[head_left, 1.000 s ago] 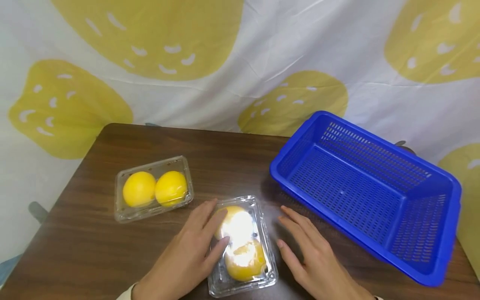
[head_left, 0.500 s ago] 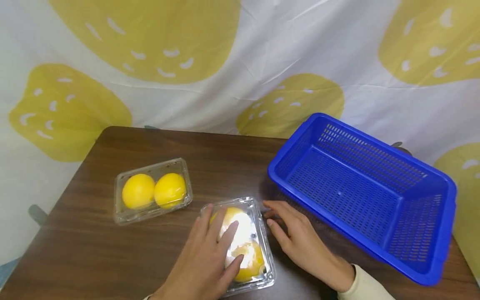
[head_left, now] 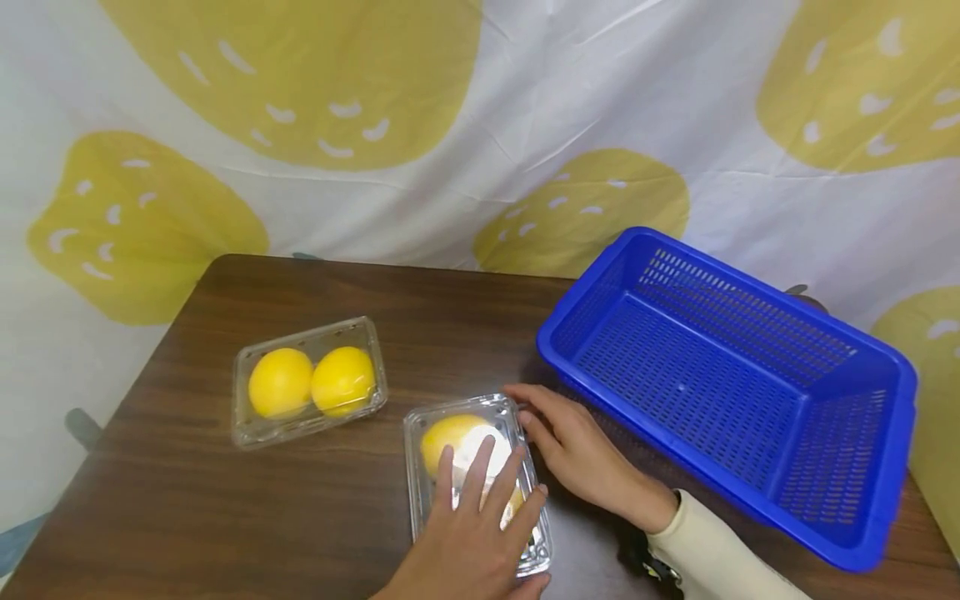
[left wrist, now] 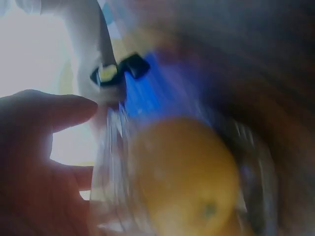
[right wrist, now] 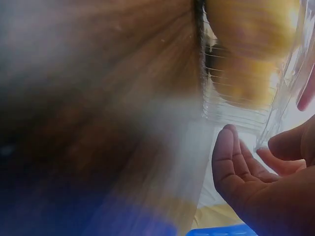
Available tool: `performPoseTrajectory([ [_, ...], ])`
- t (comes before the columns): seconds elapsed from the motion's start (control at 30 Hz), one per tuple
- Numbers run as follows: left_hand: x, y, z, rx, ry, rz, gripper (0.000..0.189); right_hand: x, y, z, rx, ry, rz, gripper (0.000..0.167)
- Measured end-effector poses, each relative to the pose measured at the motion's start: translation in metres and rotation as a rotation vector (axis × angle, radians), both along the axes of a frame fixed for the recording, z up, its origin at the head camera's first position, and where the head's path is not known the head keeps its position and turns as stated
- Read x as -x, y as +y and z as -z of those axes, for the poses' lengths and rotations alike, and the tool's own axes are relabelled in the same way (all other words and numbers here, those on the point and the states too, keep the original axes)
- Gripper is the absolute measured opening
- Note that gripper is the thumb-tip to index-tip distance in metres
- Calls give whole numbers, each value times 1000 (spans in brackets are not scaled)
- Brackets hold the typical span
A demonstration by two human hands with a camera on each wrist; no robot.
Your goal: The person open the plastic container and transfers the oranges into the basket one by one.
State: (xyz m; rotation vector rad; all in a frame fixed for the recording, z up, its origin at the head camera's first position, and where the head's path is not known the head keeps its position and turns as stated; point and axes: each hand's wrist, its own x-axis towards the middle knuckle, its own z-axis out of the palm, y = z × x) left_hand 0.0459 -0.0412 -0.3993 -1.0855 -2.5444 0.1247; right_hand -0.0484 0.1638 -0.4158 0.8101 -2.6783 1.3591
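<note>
A clear plastic clamshell box (head_left: 414, 479) with two round yellow-orange citrus fruits (head_left: 444, 442) lies on the dark wooden table, its lid down and glaring with light. My left hand (head_left: 472, 525) is over the near half of the lid, fingers spread and straight. At the far right corner of the box, my right hand (head_left: 585, 454) has its fingertips and thumb right at the rim, gently bent. The right wrist view puts the thumb (right wrist: 290, 142) beside the corner of the box, apart from the lower fingers (right wrist: 225, 152). One fruit (left wrist: 182, 172) shows blurred through the plastic in the left wrist view.
A second clear box (head_left: 311, 429) with two yellow fruits lies at the left of the table. To the right stands a blue slotted plastic basket (head_left: 682, 387) with nothing in it. Behind the table hangs a white cloth (head_left: 420, 217) printed with large yellow fruit.
My left hand has moved from the left edge of the box rightward over its lid. The right hand has come left from beside the box to its far right corner.
</note>
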Motion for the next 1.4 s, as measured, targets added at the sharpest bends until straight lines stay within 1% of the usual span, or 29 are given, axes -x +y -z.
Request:
performPoseTrajectory([
  [0.07, -3, 6, 2, 28, -19, 7, 72, 3, -1, -1, -13, -21, -4, 37],
  [0.13, -5, 11, 5, 40, 1, 10, 68, 6, -2, -1, -14, -46, -12, 38],
  [0.23, -6, 16, 10, 23, 52, 11, 66, 9, -3, -1, 4, -81, -34, 39],
  [0.3, -6, 19, 13, 4, 103, 9, 66, 10, -3, -1, 10, -84, -45, 39],
  [0.37, -5, 19, 16, -20, 125, 14, 67, 11, -3, -1, 13, -97, -49, 39],
  [0.5, -2, 16, 18, -33, 131, 42, 65, 10, 0, -2, 31, -135, -42, 39],
  [0.53, -2, 14, 18, -24, 116, 51, 65, 9, 1, -2, 41, -143, -40, 39],
  [0.63, -2, 7, 15, 2, 73, 74, 63, 5, 5, -1, 52, -152, -26, 40],
  [0.7, -1, 3, 14, 4, 68, 84, 62, 2, 8, 0, 52, -153, -12, 40],
  [0.8, -1, -1, 14, -17, 86, 92, 61, -4, 10, 0, 57, -156, 11, 40],
  [0.87, -1, -4, 15, -41, 110, 93, 60, -8, 11, 1, 78, -174, 22, 39],
  [0.97, -2, -6, 17, -57, 132, 92, 63, -15, 14, 2, 117, -209, 44, 38],
  [1.07, -2, -8, 18, -66, 138, 90, 68, -22, 16, 2, 163, -243, 75, 36],
  [1.27, 1, -12, 20, -118, 177, 66, 72, -36, 19, 3, 252, -304, 129, 31],
  [1.4, 4, -14, 19, -138, 168, 56, 75, -44, 20, 2, 271, -358, 170, 30],
])
